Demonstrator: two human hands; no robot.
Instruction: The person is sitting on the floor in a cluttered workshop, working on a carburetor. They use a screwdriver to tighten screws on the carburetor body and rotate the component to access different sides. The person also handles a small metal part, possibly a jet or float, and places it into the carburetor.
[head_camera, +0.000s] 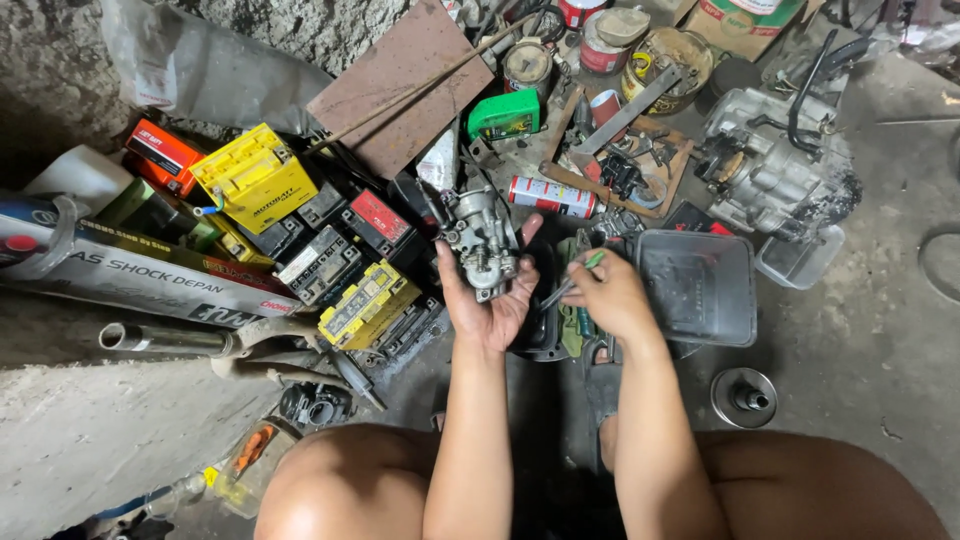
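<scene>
Bare knees below, left hand (487, 305) cups carburetor (482, 243) upright; right hand (608, 295) pinches leftward-pointing screwdriver (570, 283).

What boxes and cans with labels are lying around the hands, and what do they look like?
Spray can: lying just above the left hand, red and white cylinder.
Green box: top middle, small, flat.
Yellow battery: left, blocky, yellow.
Long carton: far left, white with red and dark print.
Clear tub: beside the right hand, rectangular, unlabelled.
</scene>
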